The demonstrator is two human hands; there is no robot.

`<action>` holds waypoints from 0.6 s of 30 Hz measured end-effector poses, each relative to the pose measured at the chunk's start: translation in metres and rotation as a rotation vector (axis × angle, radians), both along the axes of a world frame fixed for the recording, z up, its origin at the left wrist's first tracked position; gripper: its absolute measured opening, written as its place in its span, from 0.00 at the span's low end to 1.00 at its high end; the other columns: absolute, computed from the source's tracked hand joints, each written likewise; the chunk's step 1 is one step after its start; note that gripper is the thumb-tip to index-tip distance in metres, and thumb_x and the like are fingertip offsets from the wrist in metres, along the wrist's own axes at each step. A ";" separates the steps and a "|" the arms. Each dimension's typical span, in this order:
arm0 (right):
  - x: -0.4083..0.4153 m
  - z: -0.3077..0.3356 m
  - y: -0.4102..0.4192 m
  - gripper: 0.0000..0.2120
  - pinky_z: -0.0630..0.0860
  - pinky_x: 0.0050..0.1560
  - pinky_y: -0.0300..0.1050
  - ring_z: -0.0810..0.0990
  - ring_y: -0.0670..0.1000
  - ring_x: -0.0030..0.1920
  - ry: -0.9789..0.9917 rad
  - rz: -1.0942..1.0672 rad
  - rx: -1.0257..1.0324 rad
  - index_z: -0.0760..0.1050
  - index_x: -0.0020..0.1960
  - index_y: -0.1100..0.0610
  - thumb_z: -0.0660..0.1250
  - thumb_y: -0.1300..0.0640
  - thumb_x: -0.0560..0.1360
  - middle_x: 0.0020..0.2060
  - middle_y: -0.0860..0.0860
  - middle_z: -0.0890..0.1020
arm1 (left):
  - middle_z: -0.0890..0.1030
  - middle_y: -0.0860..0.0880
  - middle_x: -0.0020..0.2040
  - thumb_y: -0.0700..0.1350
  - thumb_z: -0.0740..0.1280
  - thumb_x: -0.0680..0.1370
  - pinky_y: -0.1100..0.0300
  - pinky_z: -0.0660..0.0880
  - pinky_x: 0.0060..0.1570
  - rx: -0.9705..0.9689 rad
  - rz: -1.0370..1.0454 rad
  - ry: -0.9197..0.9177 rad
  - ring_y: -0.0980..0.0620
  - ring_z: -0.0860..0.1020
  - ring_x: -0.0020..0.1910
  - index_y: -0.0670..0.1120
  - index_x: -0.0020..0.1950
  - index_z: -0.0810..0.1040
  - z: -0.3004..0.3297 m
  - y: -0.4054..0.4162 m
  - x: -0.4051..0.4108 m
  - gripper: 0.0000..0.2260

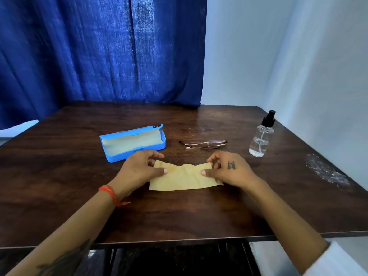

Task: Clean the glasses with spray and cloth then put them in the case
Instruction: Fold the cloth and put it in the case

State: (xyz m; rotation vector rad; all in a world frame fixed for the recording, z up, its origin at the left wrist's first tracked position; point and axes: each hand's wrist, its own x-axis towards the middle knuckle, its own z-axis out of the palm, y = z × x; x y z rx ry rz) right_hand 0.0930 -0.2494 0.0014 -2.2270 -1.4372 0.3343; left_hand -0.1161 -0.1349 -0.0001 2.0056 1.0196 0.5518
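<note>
Yellow microfibre cleaning cloth (184, 177) with pinked edges lies spread on the dark wood-grain worktop (179, 214), near the front middle, held at both ends. The left hand (139, 169) pinches the cloth's left end, thumb on top and the other fingers (157, 155) curled over the far corner; an orange thread band (108, 193) circles that wrist. The right hand (229, 169), with a small dark tattoo on its back, pinches the right end in the same way, its thumb pressed on the fabric and its fingertips curled round the far right corner. The middle of the cloth's far edge sags between the two hands.

Just beyond the cloth lie the thin gold-rimmed glasses (205, 144), folded, resting on the worktop apart from both hands. To their left stands the bright blue hard glasses case (133, 143), lid open and tilted back, showing a pale lining; its near edge is just beside the left hand's knuckles. Well to the right, near the worktop's edge, a clear plastic spray bottle (260, 139) with a black pump top stands upright, partly filled with clear liquid.

Behind the worktop hangs a deep blue curtain (99, 50), and a pale wall (288, 56) fills the right side. A whitish scuffed patch (326, 171) marks the worktop's right edge.
</note>
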 end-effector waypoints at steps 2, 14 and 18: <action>0.005 -0.001 0.006 0.11 0.74 0.46 0.46 0.80 0.51 0.44 0.042 -0.005 0.006 0.77 0.44 0.52 0.74 0.48 0.66 0.37 0.49 0.81 | 0.81 0.51 0.43 0.45 0.73 0.68 0.56 0.75 0.50 0.067 0.022 -0.010 0.52 0.78 0.47 0.52 0.46 0.81 0.000 0.001 0.001 0.08; 0.013 0.015 -0.025 0.09 0.76 0.41 0.37 0.81 0.43 0.38 0.141 0.273 0.436 0.79 0.33 0.52 0.78 0.62 0.62 0.34 0.46 0.84 | 0.84 0.52 0.41 0.41 0.76 0.63 0.62 0.76 0.47 0.245 -0.235 -0.278 0.54 0.81 0.42 0.48 0.37 0.84 0.016 -0.004 -0.022 0.05; 0.017 0.010 -0.042 0.06 0.75 0.41 0.36 0.81 0.46 0.37 0.213 0.370 0.179 0.81 0.37 0.55 0.77 0.61 0.63 0.35 0.48 0.84 | 0.85 0.54 0.40 0.51 0.74 0.62 0.66 0.76 0.45 0.079 -0.418 -0.018 0.56 0.81 0.42 0.52 0.40 0.84 0.010 -0.005 -0.031 0.09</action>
